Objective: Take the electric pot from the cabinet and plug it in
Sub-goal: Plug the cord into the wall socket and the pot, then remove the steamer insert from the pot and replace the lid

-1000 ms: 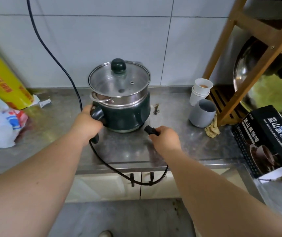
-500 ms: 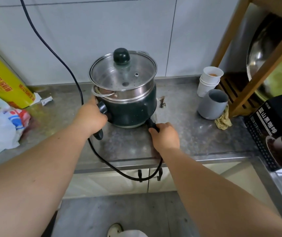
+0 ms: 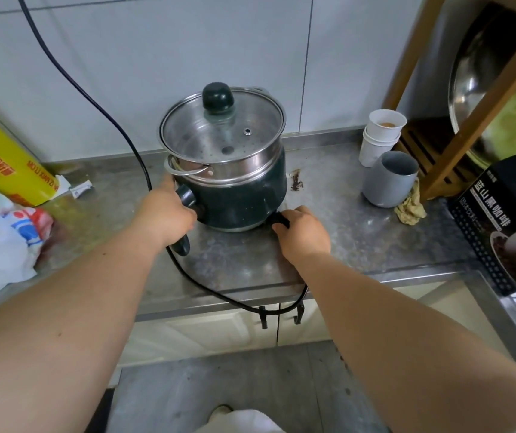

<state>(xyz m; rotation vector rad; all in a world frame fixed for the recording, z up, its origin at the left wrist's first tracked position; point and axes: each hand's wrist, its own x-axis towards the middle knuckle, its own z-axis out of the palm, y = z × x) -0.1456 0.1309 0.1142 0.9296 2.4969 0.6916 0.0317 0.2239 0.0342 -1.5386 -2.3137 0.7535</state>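
Electric pot [image 3: 244, 198], dark green, upright on the steel countertop [image 3: 360, 245], mid-way along it and nearer the back wall than the front edge. A steel steamer insert sits on its rim, capped by a glass lid [image 3: 222, 129] with a dark knob.

Left hand [image 3: 166, 214]: wrapped around the pot's black side handle [image 3: 185, 195], fingers curled together over it; the handle's tip pokes out below the wrist.

Right hand [image 3: 303, 234]: at the pot's lower right base, fingers bunched and pinching the black plug connector [image 3: 280, 219] against the pot's wall. Whether the connector is fully seated in the socket cannot be told; the fingers cover the joint.

Black power cord [image 3: 213, 292]: runs down the white tiled wall at back left, passes behind the left hand, loops over the counter's front edge past the cabinet door handles, and rises to the right hand.

Back right of the counter: stacked white paper cups [image 3: 381, 132], the top one holding a little brown liquid; just in front, a grey cup [image 3: 389, 179] with a crumpled yellowish cloth [image 3: 409, 207] touching its base. Wooden rack [image 3: 438, 120] in the right corner with a large steel bowl [image 3: 481, 82] leaning in it. Black coffee box [image 3: 506, 220] at the right edge. Left edge: a yellow cling-film box [image 3: 3, 160] tilted against the wall, and a white plastic bag [image 3: 3, 245] in front of it.
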